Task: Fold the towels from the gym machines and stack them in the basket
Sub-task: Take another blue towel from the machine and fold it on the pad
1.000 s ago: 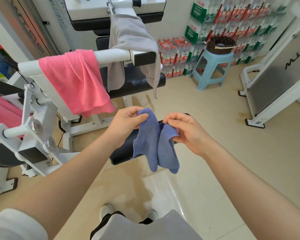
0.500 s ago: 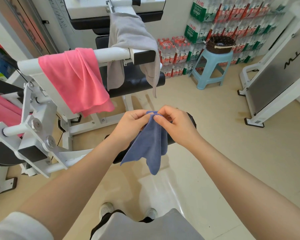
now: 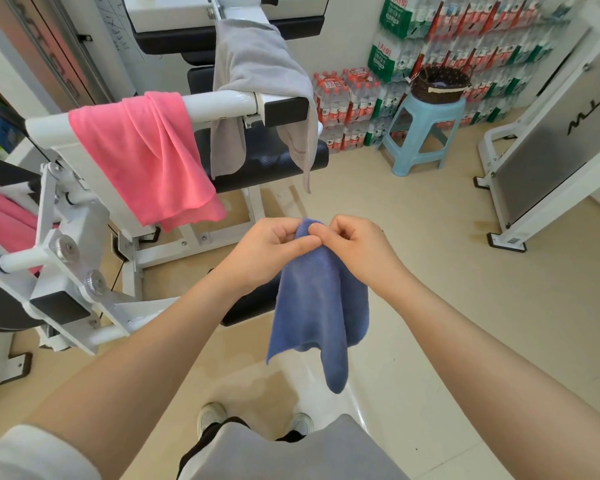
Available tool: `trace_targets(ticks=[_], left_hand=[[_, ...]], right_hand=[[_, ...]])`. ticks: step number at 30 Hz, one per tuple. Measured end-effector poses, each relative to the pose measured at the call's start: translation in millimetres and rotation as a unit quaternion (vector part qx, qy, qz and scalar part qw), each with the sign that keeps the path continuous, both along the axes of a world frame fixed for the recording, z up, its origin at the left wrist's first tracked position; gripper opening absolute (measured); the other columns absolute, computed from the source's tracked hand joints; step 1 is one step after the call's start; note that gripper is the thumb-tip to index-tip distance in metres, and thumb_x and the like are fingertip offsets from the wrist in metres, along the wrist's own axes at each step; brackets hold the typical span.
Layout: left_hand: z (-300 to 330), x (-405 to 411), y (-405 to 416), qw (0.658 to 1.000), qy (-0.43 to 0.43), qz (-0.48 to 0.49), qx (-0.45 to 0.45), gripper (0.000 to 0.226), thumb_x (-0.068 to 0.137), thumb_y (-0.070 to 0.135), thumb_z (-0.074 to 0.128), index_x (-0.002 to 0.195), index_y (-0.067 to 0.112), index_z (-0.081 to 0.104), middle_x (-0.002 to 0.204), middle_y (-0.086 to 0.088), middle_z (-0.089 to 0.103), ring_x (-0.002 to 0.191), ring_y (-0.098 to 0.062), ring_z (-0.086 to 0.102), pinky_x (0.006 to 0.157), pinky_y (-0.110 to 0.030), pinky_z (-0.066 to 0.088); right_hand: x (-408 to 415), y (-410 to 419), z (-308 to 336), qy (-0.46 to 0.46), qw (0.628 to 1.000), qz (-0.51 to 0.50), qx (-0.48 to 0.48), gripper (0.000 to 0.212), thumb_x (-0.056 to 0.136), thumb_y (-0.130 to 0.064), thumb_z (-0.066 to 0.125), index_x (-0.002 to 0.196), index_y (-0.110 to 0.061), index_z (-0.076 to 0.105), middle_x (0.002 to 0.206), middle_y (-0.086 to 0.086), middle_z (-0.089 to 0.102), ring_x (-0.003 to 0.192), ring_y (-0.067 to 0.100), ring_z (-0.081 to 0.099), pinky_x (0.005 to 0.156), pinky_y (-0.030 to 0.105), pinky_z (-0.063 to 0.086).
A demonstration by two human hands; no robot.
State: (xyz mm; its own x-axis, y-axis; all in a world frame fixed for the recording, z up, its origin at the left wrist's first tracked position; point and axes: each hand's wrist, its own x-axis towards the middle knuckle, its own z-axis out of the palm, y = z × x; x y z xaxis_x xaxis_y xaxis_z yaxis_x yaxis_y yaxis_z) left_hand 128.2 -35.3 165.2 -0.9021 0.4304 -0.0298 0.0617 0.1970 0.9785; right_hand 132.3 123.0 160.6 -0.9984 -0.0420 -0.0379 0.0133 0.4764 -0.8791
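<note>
Left hand [image 3: 271, 249], right hand [image 3: 355, 247] pinch blue towel [image 3: 317, 306] top; towel hangs below.

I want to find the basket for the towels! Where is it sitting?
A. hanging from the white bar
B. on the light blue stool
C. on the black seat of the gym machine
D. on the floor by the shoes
B: the dark woven basket sits on top of the light blue stool, in front of the stacked packs of water bottles.
</note>
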Motion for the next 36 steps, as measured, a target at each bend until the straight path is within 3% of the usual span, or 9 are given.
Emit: trace_targets(ticks=[5,8,12,14,18,23,26,31,36], left_hand=[[16,-13,-2,0.998,0.028,0.053,0.028,0.024,0.094,0.011,0.051,0.082,0.023,0.069,0.075,0.009,0.067,0.074,-0.005,0.061,0.071,-0.022,0.050],[16,-27,-11,0.984,-0.007,0.139,0.115,0.023,0.094,0.012,0.050,0.086,0.020,0.070,0.081,0.003,0.070,0.081,-0.015,0.064,0.077,-0.030,0.052],[0,-34,-19,0.972,-0.034,0.214,0.085,0.018,0.095,0.019,0.052,0.086,0.021,0.068,0.085,0.001,0.068,0.082,-0.016,0.063,0.081,-0.034,0.052],[-4,-36,-21,0.954,-0.052,0.271,0.114,0.018,0.095,0.022,0.051,0.084,0.021,0.065,0.083,0.001,0.066,0.078,-0.015,0.062,0.077,-0.032,0.053],[-7,-45,-32,0.884,-0.121,0.390,0.226,0.017,0.097,0.021,0.048,0.085,0.021,0.060,0.083,0.002,0.064,0.073,-0.009,0.064,0.059,-0.021,0.053],[-21,-51,-51,0.853,-0.151,0.446,0.227,0.014,0.095,0.022,0.051,0.084,0.020,0.059,0.084,0.001,0.065,0.074,-0.011,0.064,0.059,-0.023,0.052],[-28,-52,-63,0.848,-0.166,0.454,0.217,0.010,0.092,0.024,0.056,0.086,0.020,0.062,0.088,0.000,0.067,0.081,-0.015,0.066,0.067,-0.028,0.055],[-30,-52,-66,0.838,-0.211,0.417,0.281,0.028,0.088,0.032,0.062,0.105,0.010,0.064,0.100,-0.004,0.069,0.089,-0.016,0.068,0.074,-0.028,0.056],[-31,-53,-73,0.857,-0.209,0.369,0.292,0.044,0.086,0.035,0.063,0.117,0.004,0.061,0.114,-0.009,0.068,0.101,-0.019,0.068,0.086,-0.031,0.055]], right_hand=[[-1,18,-1,-0.114,0.976,0.124,-0.140,0.041,0.097,-0.036,0.043,0.087,-0.002,0.064,0.082,0.005,0.067,0.076,0.010,0.060,0.074,0.024,0.047],[-5,30,-11,-0.131,0.973,0.189,-0.038,0.051,0.090,-0.042,0.051,0.090,0.009,0.057,0.082,0.005,0.058,0.076,0.015,0.054,0.073,0.032,0.043],[-7,30,-24,-0.167,0.947,0.261,0.081,0.040,0.092,-0.036,0.054,0.070,-0.002,0.053,0.066,-0.002,0.048,0.060,0.010,0.044,0.060,0.025,0.036],[-4,28,-30,-0.203,0.912,0.310,0.174,0.042,0.090,-0.039,0.056,0.056,-0.017,0.043,0.057,-0.009,0.042,0.050,0.004,0.039,0.055,0.021,0.033],[4,23,-45,-0.222,0.832,0.373,0.345,0.043,0.089,-0.037,0.055,0.057,-0.016,0.035,0.058,-0.003,0.036,0.052,0.013,0.033,0.050,0.026,0.025],[-15,39,-47,-0.075,0.859,0.201,0.465,0.040,0.094,-0.048,0.038,0.068,-0.018,0.041,0.075,0.004,0.053,0.078,0.027,0.048,0.066,0.032,0.030],[-28,61,-50,0.036,0.885,0.080,0.457,0.031,0.097,-0.036,0.037,0.095,-0.010,0.054,0.097,0.015,0.063,0.092,0.036,0.056,0.071,0.035,0.033],[-40,90,-59,0.162,0.913,0.060,0.369,0.034,0.091,-0.038,0.043,0.092,-0.015,0.068,0.089,0.006,0.066,0.083,0.032,0.062,0.070,0.042,0.052],[-55,100,-50,0.207,0.919,-0.013,0.336,0.027,0.087,-0.037,0.055,0.092,-0.017,0.073,0.100,0.002,0.062,0.091,0.029,0.058,0.074,0.032,0.046]])
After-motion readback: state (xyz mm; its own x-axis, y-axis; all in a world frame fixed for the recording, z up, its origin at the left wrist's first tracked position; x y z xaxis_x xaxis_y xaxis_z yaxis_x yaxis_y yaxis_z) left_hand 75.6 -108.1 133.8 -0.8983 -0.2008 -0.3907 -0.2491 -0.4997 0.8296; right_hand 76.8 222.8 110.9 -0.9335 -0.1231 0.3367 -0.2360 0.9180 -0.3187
